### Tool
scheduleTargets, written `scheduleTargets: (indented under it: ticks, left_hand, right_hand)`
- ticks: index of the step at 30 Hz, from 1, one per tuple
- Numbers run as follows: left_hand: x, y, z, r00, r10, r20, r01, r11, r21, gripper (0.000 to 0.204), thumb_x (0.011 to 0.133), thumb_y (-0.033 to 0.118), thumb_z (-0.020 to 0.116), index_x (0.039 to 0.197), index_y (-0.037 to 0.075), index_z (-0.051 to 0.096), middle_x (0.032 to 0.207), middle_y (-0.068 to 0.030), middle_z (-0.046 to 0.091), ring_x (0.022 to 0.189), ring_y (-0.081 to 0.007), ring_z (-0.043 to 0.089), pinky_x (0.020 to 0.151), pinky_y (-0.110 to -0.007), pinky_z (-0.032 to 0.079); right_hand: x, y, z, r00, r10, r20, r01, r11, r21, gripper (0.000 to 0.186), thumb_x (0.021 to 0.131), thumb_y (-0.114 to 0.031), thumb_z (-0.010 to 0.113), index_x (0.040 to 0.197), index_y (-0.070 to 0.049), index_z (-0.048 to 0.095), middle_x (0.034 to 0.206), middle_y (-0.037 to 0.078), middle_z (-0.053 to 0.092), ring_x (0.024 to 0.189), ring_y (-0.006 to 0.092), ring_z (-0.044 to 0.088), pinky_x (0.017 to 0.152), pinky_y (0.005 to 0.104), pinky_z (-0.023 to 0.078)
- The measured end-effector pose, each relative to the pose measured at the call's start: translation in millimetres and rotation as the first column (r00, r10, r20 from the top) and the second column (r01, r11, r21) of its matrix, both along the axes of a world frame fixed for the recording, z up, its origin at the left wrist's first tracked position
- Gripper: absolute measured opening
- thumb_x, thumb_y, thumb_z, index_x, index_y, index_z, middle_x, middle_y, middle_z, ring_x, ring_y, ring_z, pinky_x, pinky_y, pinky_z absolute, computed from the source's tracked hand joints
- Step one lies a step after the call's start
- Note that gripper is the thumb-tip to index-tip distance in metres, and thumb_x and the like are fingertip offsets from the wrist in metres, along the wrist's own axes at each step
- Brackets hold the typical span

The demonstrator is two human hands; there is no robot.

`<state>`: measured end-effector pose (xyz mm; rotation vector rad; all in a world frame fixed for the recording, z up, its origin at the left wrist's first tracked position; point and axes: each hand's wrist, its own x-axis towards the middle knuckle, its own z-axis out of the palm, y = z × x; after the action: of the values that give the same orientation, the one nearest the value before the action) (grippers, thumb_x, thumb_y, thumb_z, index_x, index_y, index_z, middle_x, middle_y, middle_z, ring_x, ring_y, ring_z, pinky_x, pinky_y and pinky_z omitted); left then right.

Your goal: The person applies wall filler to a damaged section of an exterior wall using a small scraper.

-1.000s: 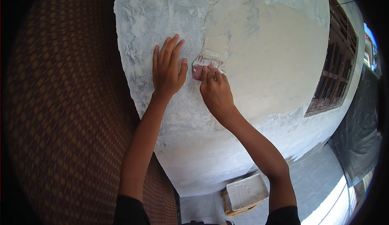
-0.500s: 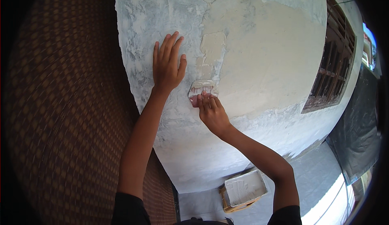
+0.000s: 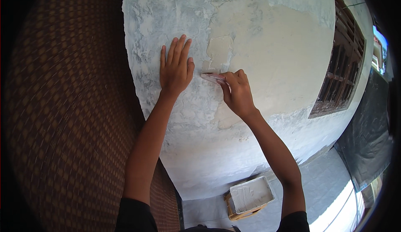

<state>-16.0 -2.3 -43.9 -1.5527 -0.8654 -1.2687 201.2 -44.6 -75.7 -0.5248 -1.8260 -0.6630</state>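
right fingers (image 3: 231,80) pinch a scraper (image 3: 212,78), left fingers (image 3: 179,50) against the wall (image 3: 275,56).

Your head cam, L of a fisheye pair, looks fwd & dn from your head: wall (image 3: 275,65) close, w/in your reach, floor (image 3: 319,177) farther off @ btm; straight edges bend nr rim.

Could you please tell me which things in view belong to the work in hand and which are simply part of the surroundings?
Seem to belong to the work:
flat scraper, pinched in the right hand
wall with its beige coating, the left hand laid against it
tray of pale paste

Merely around:
barred window
brown woven panel
dark sheet
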Motion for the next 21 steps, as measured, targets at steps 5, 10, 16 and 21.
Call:
scheduleTargets:
  ticks: [5,10,16,21]
  left_hand:
    - [0.7,0.3,-0.7,1.000,0.013,0.010,-0.013,1.000,-0.007,0.053,0.094,0.018,0.052,0.146,0.012,0.045,0.154,-0.0072,0.042,0.144,-0.0269,0.037,0.120,-0.054,0.021]
    - [-0.2,-0.4,-0.6,1.000,0.015,0.009,-0.015,1.000,-0.002,0.053,0.093,0.018,0.052,0.146,0.011,0.046,0.154,-0.0073,0.043,0.144,-0.0270,0.037,0.119,-0.054,0.021]
    - [0.0,0.9,-1.2,1.000,0.013,0.005,-0.013,1.000,0.005,0.053,0.093,0.018,0.052,0.145,0.011,0.046,0.154,-0.0078,0.043,0.143,-0.0276,0.038,0.119,-0.054,0.022]
    - [1.5,1.5,-1.3,1.000,0.017,0.003,-0.017,1.000,-0.001,0.053,0.093,0.018,0.052,0.146,0.011,0.046,0.154,-0.0084,0.042,0.144,-0.0283,0.037,0.119,-0.054,0.021]
  right_hand:
    - [11.6,9.1,25.1,0.912,0.086,-0.400,-0.168,0.970,-0.175,0.019,0.088,-0.008,0.071,0.105,-0.002,0.065,0.086,0.013,0.057,0.078,0.0252,0.052,0.068,0.0365,0.044]
    - [11.5,20.2,34.6,0.843,0.078,-0.532,-0.235,0.943,-0.234,0.022,0.089,-0.016,0.073,0.105,-0.002,0.066,0.086,0.012,0.056,0.077,0.0216,0.054,0.064,0.0331,0.046]
    - [3.7,31.3,38.3,0.854,0.081,-0.514,-0.225,0.948,-0.225,0.024,0.089,-0.018,0.073,0.105,-0.002,0.065,0.085,0.013,0.058,0.078,0.0233,0.054,0.070,0.0355,0.044]
    - [-2.8,35.2,41.7,0.891,-0.043,-0.452,-0.002,0.995,-0.099,0.020,0.087,-0.009,0.068,0.103,-0.002,0.061,0.084,0.012,0.062,0.081,0.0270,0.049,0.078,0.0395,0.035]
